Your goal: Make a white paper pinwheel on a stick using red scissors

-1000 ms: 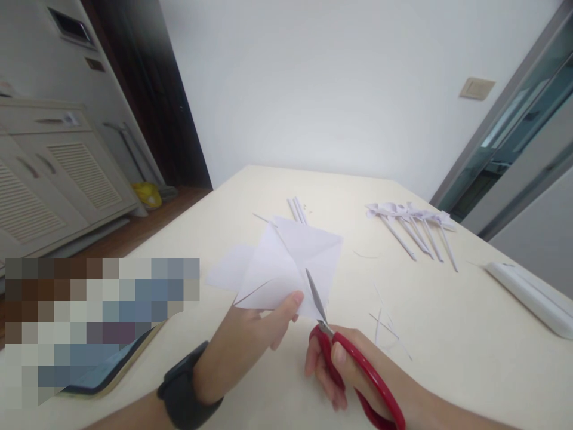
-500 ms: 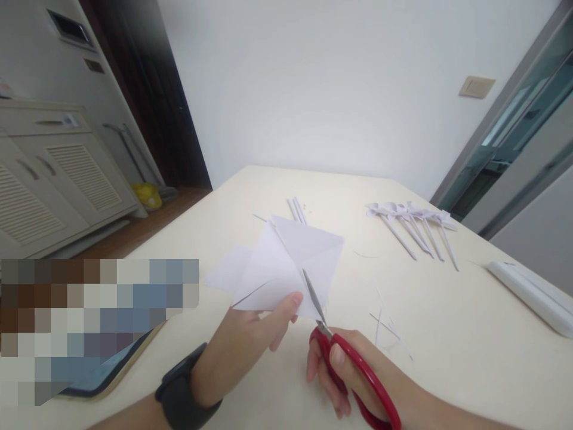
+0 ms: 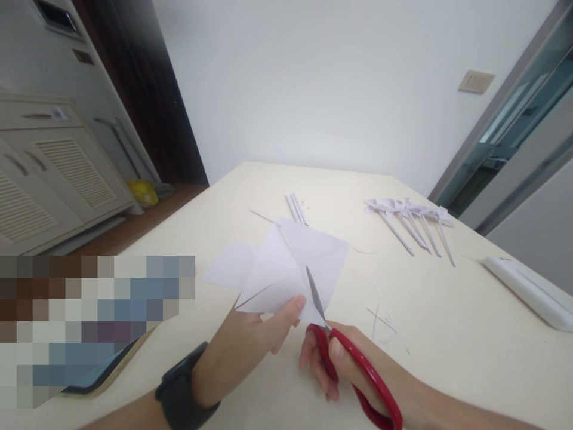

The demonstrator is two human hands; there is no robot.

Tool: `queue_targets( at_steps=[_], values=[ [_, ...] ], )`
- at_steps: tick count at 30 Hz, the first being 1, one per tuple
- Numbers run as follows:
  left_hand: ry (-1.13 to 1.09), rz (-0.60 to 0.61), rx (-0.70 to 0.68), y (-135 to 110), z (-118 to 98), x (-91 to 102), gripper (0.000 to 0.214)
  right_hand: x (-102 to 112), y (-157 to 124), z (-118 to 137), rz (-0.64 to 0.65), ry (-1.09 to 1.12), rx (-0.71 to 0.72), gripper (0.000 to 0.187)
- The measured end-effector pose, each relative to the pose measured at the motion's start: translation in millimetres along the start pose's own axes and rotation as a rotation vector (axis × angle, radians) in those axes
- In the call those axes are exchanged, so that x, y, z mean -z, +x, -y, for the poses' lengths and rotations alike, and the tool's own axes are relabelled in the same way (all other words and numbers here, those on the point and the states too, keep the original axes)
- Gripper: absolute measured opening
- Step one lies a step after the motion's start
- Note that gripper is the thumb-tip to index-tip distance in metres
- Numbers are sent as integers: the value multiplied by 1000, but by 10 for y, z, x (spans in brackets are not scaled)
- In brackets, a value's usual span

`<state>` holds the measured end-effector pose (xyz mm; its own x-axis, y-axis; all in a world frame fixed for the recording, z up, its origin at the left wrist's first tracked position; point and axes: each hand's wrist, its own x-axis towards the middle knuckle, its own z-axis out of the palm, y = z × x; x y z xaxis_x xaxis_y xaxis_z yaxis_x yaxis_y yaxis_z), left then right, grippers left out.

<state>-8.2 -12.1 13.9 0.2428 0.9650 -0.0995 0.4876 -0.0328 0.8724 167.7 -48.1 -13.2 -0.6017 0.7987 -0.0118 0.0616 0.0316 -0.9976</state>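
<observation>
My left hand (image 3: 250,340), with a black watch on its wrist, pinches the near edge of a creased white paper square (image 3: 295,269) and holds it above the cream table (image 3: 447,334). My right hand (image 3: 353,370) grips red-handled scissors (image 3: 353,370). Their blades (image 3: 315,295) lie closed in a cut that runs from the paper's near corner toward its centre. Another slit shows on the paper's left side.
Several white paper pinwheels on rolled sticks (image 3: 412,224) lie at the back right. A few rolled paper sticks (image 3: 295,209) lie behind the sheet, thin paper slivers (image 3: 380,316) to its right. A white flat object (image 3: 528,292) sits at the right edge, a blurred-out device at left.
The scissors' blades have edged slightly further into the paper. The camera has tipped a little, and both hands keep their grip.
</observation>
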Motion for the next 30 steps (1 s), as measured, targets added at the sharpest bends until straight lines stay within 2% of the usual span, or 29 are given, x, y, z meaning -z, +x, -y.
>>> queue_targets(
  at_steps=[15,24,30],
  values=[
    [67,-5,85,-12,-51,19,52,-9,-14,-97,-12,-3,-2,47],
    [148,58,30,-8,-108,65,51,14,-8,-128,-18,23,-22,45],
    [275,123,56,-40,-105,18,49,-2,-12,-76,-11,12,4,47]
  ],
)
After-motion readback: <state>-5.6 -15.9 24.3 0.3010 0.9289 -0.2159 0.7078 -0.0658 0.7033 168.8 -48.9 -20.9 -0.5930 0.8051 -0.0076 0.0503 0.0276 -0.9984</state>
